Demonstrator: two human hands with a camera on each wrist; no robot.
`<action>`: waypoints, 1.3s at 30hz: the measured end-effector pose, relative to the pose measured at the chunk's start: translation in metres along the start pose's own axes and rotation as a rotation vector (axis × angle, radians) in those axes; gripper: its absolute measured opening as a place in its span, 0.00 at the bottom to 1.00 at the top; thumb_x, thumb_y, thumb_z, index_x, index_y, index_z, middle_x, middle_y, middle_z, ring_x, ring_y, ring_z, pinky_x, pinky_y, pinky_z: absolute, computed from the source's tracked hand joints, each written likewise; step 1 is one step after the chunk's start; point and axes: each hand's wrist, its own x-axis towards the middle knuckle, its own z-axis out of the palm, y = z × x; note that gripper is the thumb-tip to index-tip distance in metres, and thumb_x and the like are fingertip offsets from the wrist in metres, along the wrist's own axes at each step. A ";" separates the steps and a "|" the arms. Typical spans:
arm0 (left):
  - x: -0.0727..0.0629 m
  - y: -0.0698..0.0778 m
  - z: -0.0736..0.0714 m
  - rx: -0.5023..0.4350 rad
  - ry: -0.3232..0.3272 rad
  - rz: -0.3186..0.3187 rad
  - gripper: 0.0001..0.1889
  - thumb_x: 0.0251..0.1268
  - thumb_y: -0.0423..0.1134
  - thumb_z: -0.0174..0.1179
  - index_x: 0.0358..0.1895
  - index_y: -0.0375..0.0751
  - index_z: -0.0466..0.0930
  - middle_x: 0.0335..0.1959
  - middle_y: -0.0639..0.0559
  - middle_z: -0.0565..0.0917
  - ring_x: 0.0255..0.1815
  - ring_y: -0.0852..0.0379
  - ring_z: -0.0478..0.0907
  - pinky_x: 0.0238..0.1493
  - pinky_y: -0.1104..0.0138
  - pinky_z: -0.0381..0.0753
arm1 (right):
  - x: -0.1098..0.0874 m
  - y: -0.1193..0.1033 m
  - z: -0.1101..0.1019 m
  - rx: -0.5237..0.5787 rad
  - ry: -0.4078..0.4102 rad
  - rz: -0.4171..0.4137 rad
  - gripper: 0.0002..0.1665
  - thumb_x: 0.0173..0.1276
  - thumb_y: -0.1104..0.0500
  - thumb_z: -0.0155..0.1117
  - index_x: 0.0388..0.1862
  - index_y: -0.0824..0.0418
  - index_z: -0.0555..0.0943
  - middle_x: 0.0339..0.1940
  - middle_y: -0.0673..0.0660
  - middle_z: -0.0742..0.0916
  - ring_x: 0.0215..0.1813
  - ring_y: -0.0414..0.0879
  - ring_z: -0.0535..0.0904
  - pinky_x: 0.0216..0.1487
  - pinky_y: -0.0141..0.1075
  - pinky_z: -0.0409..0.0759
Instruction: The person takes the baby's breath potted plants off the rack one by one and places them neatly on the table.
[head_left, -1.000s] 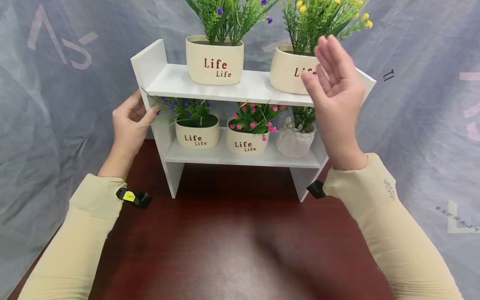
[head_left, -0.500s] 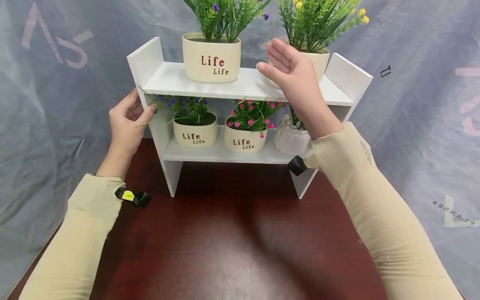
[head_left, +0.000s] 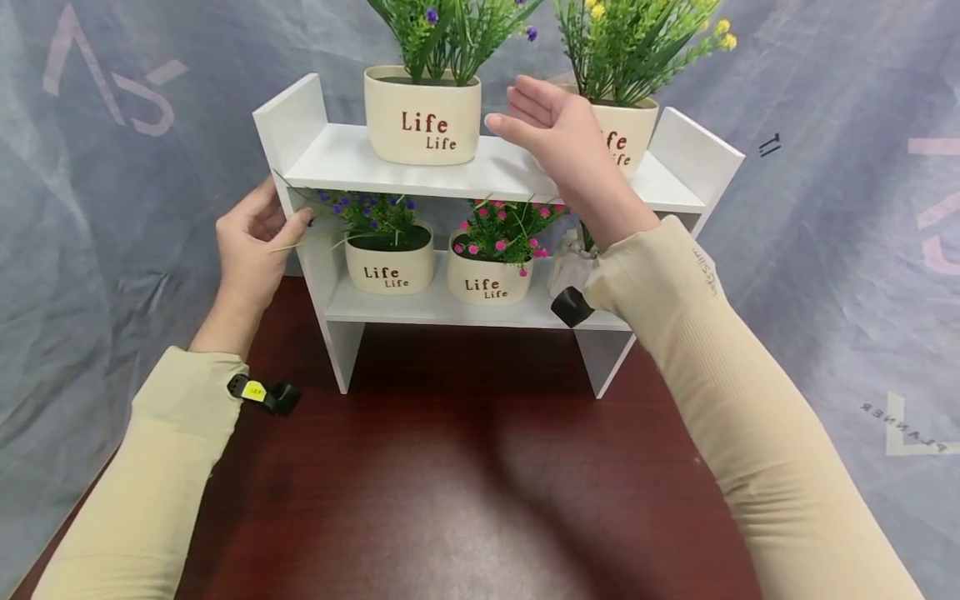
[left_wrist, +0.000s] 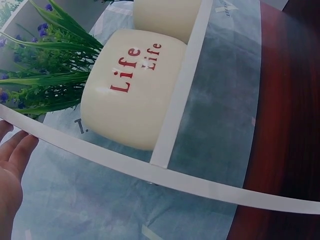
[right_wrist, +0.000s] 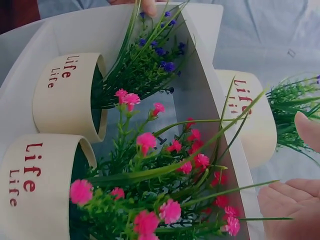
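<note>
A white two-tier shelf stands on the table. My left hand holds its left side panel, thumb on the inner side and fingers on the outer; in the left wrist view, the fingers lie along the panel edge. Straight-fingered and empty, my right hand is held before the upper board, between a cream "Life" pot with purple flowers and another cream pot with yellow flowers, partly hiding the latter. Below sit a purple-flowered pot, a pink-flowered pot and a whitish wrapped pot, half covered by my right arm.
A dark red-brown table spreads in front of and beneath the shelf. Grey printed cloth hangs behind and at both sides. Long thin leaves stick out past the shelf's front edge.
My right hand has moved left and slightly down, from before the yellow-flowered pot to between the two upper pots. The left hand keeps its hold on the panel. The pots have stayed in place.
</note>
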 end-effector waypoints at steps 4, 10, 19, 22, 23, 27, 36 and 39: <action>0.001 0.000 -0.002 0.016 -0.004 0.000 0.24 0.61 0.27 0.61 0.62 0.41 0.77 0.59 0.45 0.81 0.51 0.67 0.83 0.49 0.79 0.80 | 0.007 -0.001 0.004 0.009 -0.010 0.025 0.44 0.66 0.58 0.66 0.77 0.54 0.57 0.76 0.48 0.67 0.75 0.35 0.64 0.73 0.22 0.59; -0.001 -0.001 -0.004 -0.011 -0.010 -0.028 0.25 0.61 0.27 0.61 0.63 0.41 0.76 0.61 0.44 0.80 0.50 0.67 0.83 0.48 0.79 0.80 | 0.017 0.001 0.009 0.010 0.006 0.066 0.44 0.66 0.58 0.66 0.77 0.53 0.58 0.76 0.47 0.68 0.74 0.34 0.64 0.72 0.20 0.58; -0.002 -0.002 -0.006 0.006 -0.019 -0.023 0.25 0.61 0.27 0.61 0.63 0.41 0.76 0.60 0.46 0.81 0.51 0.67 0.83 0.48 0.79 0.80 | 0.027 0.002 0.014 0.002 -0.017 0.104 0.46 0.65 0.58 0.67 0.77 0.53 0.56 0.76 0.45 0.66 0.75 0.33 0.62 0.73 0.20 0.56; -0.001 -0.001 -0.005 0.013 -0.027 -0.015 0.25 0.62 0.27 0.61 0.63 0.42 0.76 0.61 0.45 0.80 0.52 0.67 0.83 0.49 0.79 0.80 | 0.029 0.002 0.014 0.032 -0.029 0.112 0.46 0.65 0.59 0.67 0.78 0.53 0.55 0.77 0.45 0.65 0.76 0.33 0.61 0.74 0.21 0.55; -0.001 -0.001 -0.005 0.011 -0.028 -0.015 0.25 0.62 0.27 0.61 0.63 0.42 0.76 0.61 0.44 0.80 0.52 0.66 0.83 0.49 0.79 0.80 | 0.029 0.003 0.015 0.042 -0.033 0.116 0.46 0.65 0.59 0.67 0.78 0.53 0.55 0.77 0.45 0.65 0.76 0.33 0.60 0.74 0.21 0.55; -0.001 -0.001 -0.006 -0.004 -0.030 -0.014 0.25 0.61 0.27 0.62 0.63 0.42 0.76 0.61 0.44 0.80 0.52 0.66 0.83 0.49 0.79 0.80 | 0.033 0.004 0.018 0.059 -0.050 0.130 0.47 0.66 0.60 0.66 0.78 0.52 0.54 0.77 0.44 0.64 0.76 0.32 0.59 0.74 0.22 0.56; -0.002 0.001 -0.005 -0.004 -0.020 -0.024 0.25 0.61 0.27 0.62 0.63 0.42 0.76 0.60 0.45 0.81 0.52 0.66 0.83 0.48 0.79 0.81 | 0.038 0.004 0.027 0.076 -0.069 0.143 0.49 0.64 0.60 0.68 0.78 0.52 0.53 0.77 0.44 0.64 0.75 0.33 0.61 0.73 0.21 0.57; -0.002 0.002 -0.004 -0.017 -0.020 -0.027 0.25 0.61 0.27 0.62 0.62 0.41 0.76 0.60 0.45 0.81 0.51 0.66 0.83 0.47 0.79 0.81 | 0.039 0.005 0.029 0.108 -0.071 0.138 0.49 0.64 0.62 0.67 0.78 0.54 0.53 0.77 0.45 0.64 0.76 0.34 0.61 0.72 0.21 0.59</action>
